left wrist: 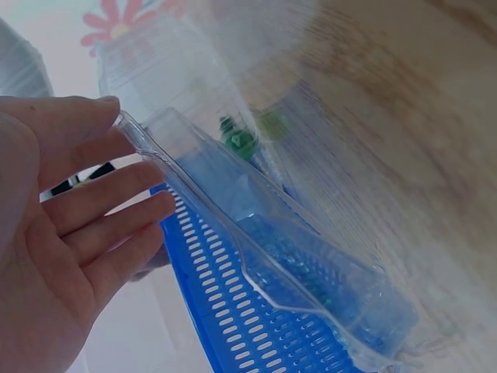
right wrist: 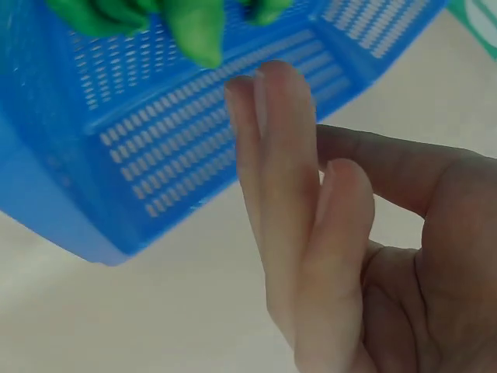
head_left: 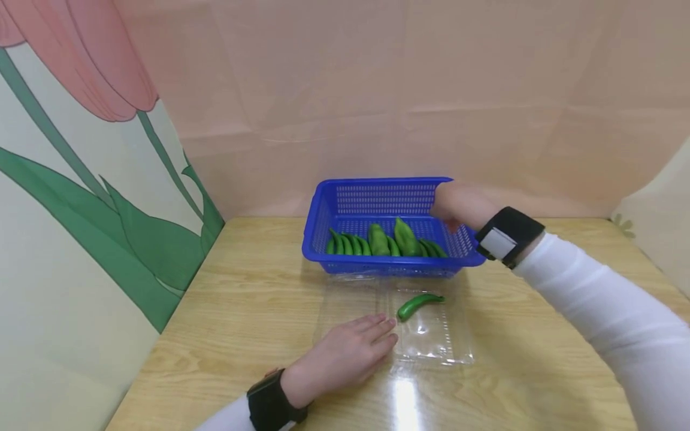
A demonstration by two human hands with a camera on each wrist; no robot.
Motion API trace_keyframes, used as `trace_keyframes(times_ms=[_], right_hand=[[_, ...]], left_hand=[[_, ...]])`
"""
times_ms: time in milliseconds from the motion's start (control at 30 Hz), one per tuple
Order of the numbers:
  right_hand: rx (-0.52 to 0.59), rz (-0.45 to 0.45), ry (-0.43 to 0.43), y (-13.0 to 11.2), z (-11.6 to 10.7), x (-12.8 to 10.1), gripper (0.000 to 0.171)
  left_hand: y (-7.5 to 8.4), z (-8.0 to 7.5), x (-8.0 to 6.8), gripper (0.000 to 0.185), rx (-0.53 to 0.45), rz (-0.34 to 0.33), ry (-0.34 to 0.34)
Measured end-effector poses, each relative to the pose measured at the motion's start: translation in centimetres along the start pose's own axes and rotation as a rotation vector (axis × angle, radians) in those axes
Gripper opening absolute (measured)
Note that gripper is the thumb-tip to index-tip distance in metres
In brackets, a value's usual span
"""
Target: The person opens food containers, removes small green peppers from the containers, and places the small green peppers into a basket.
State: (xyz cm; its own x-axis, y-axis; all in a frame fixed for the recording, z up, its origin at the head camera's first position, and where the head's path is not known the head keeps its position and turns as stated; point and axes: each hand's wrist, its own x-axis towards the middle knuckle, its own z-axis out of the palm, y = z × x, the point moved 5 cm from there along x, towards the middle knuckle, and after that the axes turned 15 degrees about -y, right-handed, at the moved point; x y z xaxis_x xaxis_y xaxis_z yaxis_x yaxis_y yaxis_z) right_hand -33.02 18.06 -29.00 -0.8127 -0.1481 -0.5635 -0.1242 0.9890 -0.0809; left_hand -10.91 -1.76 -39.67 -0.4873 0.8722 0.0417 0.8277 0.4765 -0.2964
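Note:
A clear plastic clamshell box (head_left: 426,347) lies opened out on the table. One curved green chili pepper (head_left: 417,304) rests in its right half. My left hand (head_left: 345,356) reaches over the box's near middle, its fingers extended and touching the clear rim (left wrist: 198,202) in the left wrist view. Behind the box stands a blue slotted basket (head_left: 388,263) with a row of slim green chilies (head_left: 353,244) and two broader green peppers (head_left: 405,238). Over the basket's right end is my right hand (head_left: 463,203); in the right wrist view its loosely bent fingers (right wrist: 287,171) hold nothing.
The wooden table (head_left: 242,287) runs back to a plain pinkish cloth backdrop (head_left: 377,108). On the left hangs a panel with a printed tulip (head_left: 102,66). The basket's near side overhangs the box's far edge.

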Motion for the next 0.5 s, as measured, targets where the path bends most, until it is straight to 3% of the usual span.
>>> trace_keyframes(times_ms=[200,500], right_hand=[[-0.105,-0.096,0.108,-1.6,0.9,-2.6,0.045],[-0.133,-0.060,0.189,-3.2,3.0,-5.5,0.052]], left_hand=[[-0.1,0.1,0.0,0.033,0.006,0.003,0.005],[0.0,0.0,-0.1,0.034,0.005,0.005,0.018]])
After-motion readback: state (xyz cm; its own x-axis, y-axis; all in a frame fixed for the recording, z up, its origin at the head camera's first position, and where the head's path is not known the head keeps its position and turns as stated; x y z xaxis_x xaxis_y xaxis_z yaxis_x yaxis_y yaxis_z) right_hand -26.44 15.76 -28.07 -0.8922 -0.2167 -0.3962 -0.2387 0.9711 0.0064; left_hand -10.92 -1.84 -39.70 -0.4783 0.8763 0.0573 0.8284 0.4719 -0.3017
